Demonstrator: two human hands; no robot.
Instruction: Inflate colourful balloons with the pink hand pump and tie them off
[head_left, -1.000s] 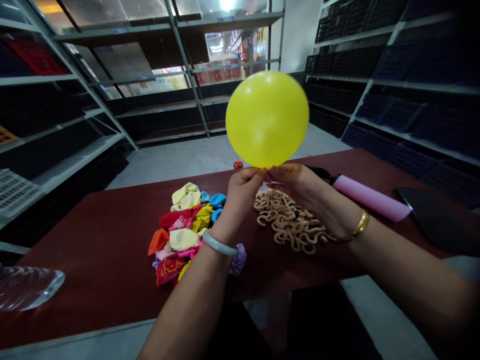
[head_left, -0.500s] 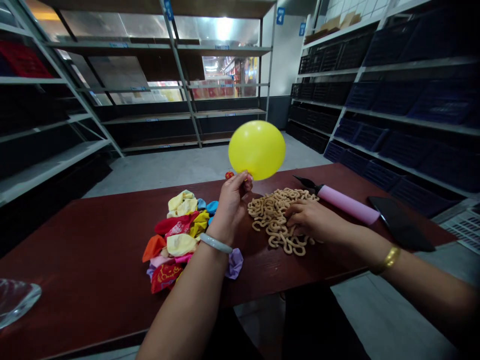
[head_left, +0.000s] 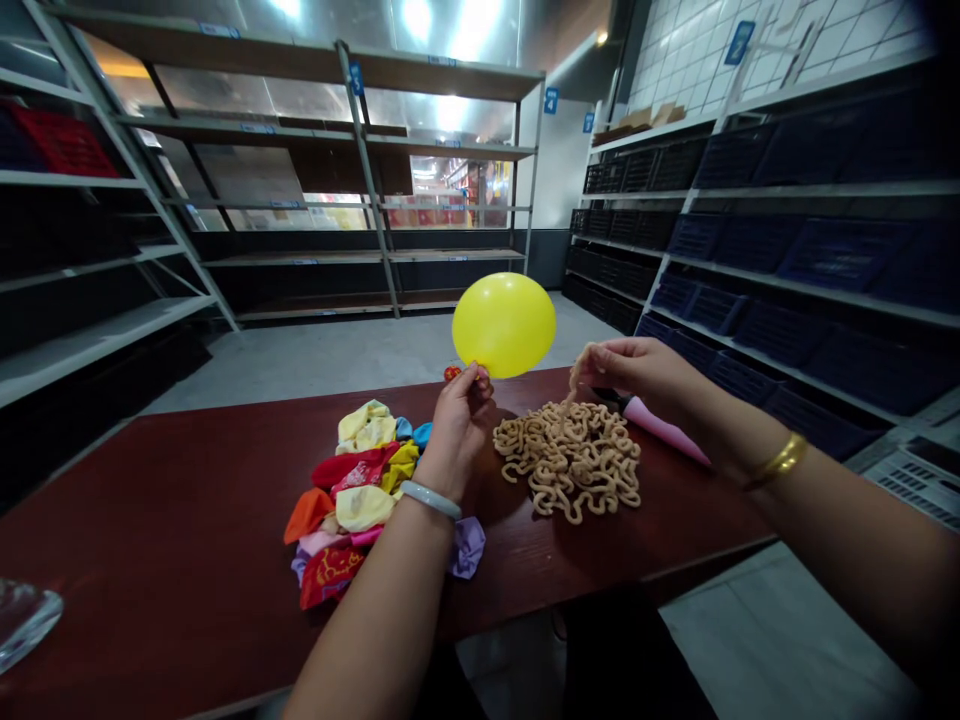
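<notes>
A blown-up yellow balloon [head_left: 504,325] stands above the far edge of the table, its neck pinched in the fingers of my left hand [head_left: 463,420]. My right hand [head_left: 637,372] is raised over a heap of beige, curly cord [head_left: 577,460] and pinches one strand of it. That strand hangs down to the heap; whether it is separate cannot be made out. Left of my left wrist lies a pile of uninflated balloons [head_left: 367,508] in red, yellow, orange, pink, blue and purple. A pink balloon pump [head_left: 664,430] with a black nozzle lies partly behind my right hand.
The dark red table [head_left: 187,520] spans the front. A clear glass item [head_left: 26,620] is at its left edge. Small red things [head_left: 452,373] show behind my left hand. Metal shelving [head_left: 367,200] stands at the back, and dark crates [head_left: 810,250] fill the right shelves.
My right hand has risen from the heap and now pinches a strand of beige cord. My left hand keeps hold of the yellow balloon. The camera view has tilted up somewhat.
</notes>
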